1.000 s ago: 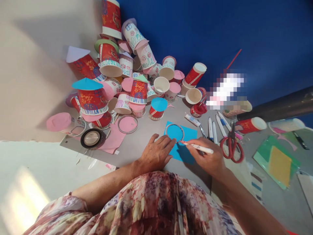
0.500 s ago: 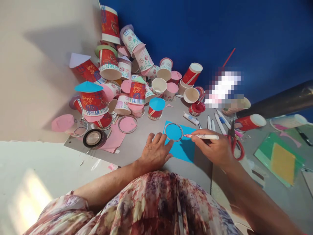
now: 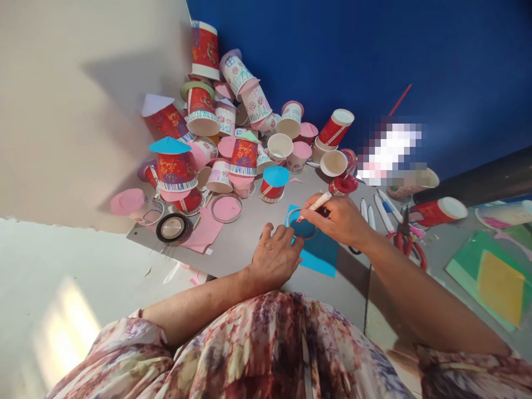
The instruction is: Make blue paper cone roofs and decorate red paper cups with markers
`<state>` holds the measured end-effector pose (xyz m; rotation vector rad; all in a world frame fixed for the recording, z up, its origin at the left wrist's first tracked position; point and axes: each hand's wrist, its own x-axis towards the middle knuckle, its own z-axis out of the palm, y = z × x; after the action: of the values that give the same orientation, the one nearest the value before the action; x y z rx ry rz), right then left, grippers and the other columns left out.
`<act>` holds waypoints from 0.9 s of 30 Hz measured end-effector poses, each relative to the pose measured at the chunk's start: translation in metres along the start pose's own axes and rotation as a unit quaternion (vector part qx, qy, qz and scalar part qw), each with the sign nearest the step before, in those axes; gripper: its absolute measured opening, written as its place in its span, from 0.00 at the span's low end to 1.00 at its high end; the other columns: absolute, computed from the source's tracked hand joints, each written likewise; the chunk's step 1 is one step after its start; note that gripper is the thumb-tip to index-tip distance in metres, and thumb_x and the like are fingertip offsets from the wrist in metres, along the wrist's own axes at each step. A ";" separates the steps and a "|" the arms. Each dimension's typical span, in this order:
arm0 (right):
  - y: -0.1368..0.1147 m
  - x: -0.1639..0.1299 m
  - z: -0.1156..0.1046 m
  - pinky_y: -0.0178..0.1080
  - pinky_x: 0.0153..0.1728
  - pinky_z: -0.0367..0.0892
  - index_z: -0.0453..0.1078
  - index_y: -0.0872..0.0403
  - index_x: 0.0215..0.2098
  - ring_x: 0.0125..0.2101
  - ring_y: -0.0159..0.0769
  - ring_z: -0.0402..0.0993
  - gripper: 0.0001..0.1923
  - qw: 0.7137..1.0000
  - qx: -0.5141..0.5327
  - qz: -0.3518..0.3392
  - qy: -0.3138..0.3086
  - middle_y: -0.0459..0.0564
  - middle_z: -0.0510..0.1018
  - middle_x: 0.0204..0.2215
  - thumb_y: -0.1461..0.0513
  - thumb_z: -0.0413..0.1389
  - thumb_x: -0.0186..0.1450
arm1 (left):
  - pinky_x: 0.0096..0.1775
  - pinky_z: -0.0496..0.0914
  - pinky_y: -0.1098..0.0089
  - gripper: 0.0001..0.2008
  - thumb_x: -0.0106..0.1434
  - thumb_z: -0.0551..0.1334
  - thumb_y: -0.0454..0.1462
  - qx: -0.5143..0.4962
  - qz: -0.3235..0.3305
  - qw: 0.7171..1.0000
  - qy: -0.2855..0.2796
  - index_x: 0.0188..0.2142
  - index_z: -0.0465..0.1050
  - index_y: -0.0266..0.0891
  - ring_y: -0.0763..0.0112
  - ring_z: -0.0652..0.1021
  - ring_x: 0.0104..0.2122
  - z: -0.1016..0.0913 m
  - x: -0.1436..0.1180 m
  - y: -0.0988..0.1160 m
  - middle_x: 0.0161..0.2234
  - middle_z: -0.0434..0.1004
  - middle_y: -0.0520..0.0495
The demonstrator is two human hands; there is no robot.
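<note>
A sheet of blue paper (image 3: 322, 259) lies on the grey table with a thin round ring (image 3: 307, 238) on its upper part. My left hand (image 3: 275, 253) rests flat with fingers apart at the paper's left edge, its fingertips beside the ring's lower left. My right hand (image 3: 339, 219) grips a white marker (image 3: 319, 203) with a red tip. That tip points down inside the ring near its upper left; I cannot tell whether it touches. The right hand covers the ring's right side.
Decorated paper cups (image 3: 244, 155), many with paper roofs, are piled at the back left. A tape roll (image 3: 172, 228) sits on the left by pink paper (image 3: 203, 233). To the right are red-handled pliers (image 3: 403, 238), several markers (image 3: 384, 210) and green sheets (image 3: 469, 266).
My right hand has moved left with the marker, from the ring's right side to its upper left, and the marker now tilts up. My left hand stays by the ring. The view has shifted slightly.
</note>
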<state>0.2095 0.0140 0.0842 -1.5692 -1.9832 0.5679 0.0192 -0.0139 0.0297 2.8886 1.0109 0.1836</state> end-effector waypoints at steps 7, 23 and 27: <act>0.014 -0.019 -0.021 0.35 0.24 0.63 0.77 0.53 0.29 0.20 0.32 0.71 0.11 0.995 0.018 0.059 0.080 0.45 0.81 0.21 0.55 0.59 0.64 | 0.45 0.67 0.54 0.17 0.69 0.60 0.41 -0.082 -0.018 0.996 -0.018 0.56 0.72 0.40 0.53 0.74 0.45 -0.020 0.000 -0.017 0.43 0.76 0.39; 0.003 -0.075 -0.023 0.33 0.16 0.58 0.78 0.51 0.27 0.14 0.29 0.64 0.10 0.989 0.001 0.079 0.125 0.43 0.76 0.17 0.55 0.60 0.62 | 0.47 0.71 0.64 0.19 0.60 0.66 0.30 -0.095 0.129 0.976 -0.148 0.52 0.72 0.36 0.57 0.74 0.53 -0.048 0.091 -0.049 0.55 0.73 0.39; 0.002 -0.078 -0.024 0.33 0.17 0.60 0.78 0.51 0.29 0.15 0.30 0.67 0.11 0.989 0.008 0.086 0.118 0.44 0.79 0.19 0.55 0.59 0.63 | 0.39 0.69 0.65 0.17 0.61 0.67 0.32 -0.063 0.134 0.972 -0.184 0.50 0.74 0.35 0.55 0.75 0.51 -0.048 0.105 -0.041 0.57 0.70 0.38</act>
<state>0.2396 -0.0617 0.0891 -1.7236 -1.6760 0.4396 0.0688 0.0851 0.0818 2.7819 0.5284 -0.2559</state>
